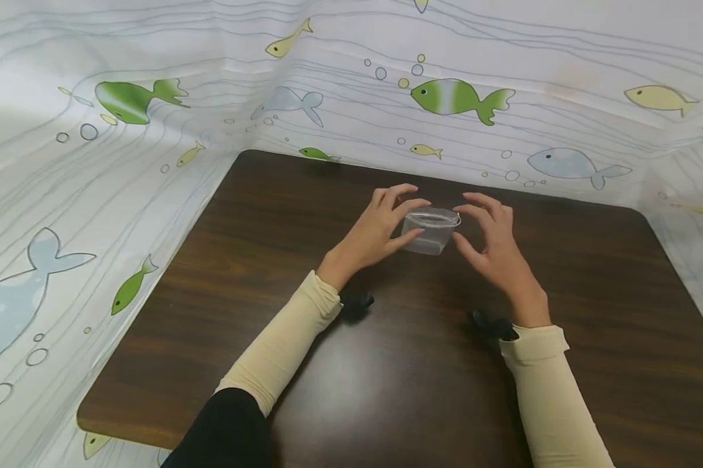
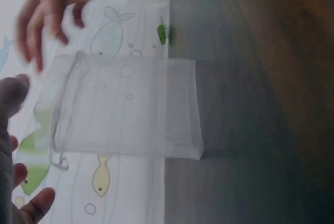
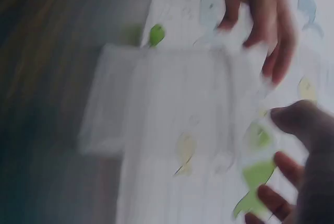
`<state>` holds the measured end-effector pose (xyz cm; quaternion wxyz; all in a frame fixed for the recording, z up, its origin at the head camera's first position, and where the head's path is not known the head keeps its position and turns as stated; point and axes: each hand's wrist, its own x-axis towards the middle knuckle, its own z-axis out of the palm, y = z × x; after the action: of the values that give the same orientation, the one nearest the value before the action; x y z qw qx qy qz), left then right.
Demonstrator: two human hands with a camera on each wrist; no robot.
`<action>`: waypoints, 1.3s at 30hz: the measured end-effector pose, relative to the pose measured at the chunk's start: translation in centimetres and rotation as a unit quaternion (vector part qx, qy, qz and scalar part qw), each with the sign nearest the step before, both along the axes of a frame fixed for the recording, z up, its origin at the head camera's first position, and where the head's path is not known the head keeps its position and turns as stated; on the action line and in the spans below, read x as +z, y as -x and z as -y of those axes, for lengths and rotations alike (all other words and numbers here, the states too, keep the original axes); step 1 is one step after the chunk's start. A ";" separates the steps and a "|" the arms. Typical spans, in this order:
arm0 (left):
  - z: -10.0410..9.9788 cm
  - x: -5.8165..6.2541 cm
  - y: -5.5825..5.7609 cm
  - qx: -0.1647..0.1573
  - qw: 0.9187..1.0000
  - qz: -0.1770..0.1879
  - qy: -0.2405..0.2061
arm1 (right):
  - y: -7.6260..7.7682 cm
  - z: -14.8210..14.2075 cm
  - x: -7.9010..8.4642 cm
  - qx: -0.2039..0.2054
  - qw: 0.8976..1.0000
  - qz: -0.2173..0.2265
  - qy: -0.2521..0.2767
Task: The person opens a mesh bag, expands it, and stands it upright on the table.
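Observation:
A small see-through plastic tub [image 1: 428, 239] with a rimmed top stands upright on the dark table between the two hands. On its left, the left hand [image 1: 370, 229] has its fingers spread and loosely bent, thumb and index overlapping the tub's side in the head view. To the right, the right hand [image 1: 496, 247] is spread likewise, fingertips close to the rim. Both wrist views show the tub [image 2: 180, 109] with bare space between its walls and the fingers. The right wrist view is blurred; there, the left hand [image 3: 255, 4] hovers near the tub's top.
The brown wood-grain table [image 1: 211, 273] has rounded corners. White cloth printed with fish [image 1: 462, 97] hangs behind it and along the sides. A dark wrist-worn device [image 1: 356, 305] sits under the left wrist, another dark device [image 1: 491, 324] by the right.

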<state>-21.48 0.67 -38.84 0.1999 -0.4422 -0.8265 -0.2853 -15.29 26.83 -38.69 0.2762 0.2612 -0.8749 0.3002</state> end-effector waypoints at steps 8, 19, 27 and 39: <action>-1.1 0.4 0.3 0.036 0.995 -0.042 0.081 | 0.1 2.0 1.4 -0.044 0.987 0.028 -0.155; -0.8 0.7 0.9 0.041 0.995 -0.009 0.094 | 0.5 1.5 1.4 -0.068 0.986 0.041 -0.148; -0.5 0.7 1.3 0.023 0.994 0.007 0.105 | 0.5 1.1 0.6 -0.055 0.988 0.029 -0.144; 0.2 1.2 1.5 0.006 0.991 -0.010 0.133 | 0.9 1.3 0.3 -0.029 0.989 0.026 -0.141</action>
<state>-23.00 0.46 -37.59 0.1487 -0.4629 -0.8577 -0.1672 -16.22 25.48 -38.42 0.2226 0.2640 -0.9224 0.1727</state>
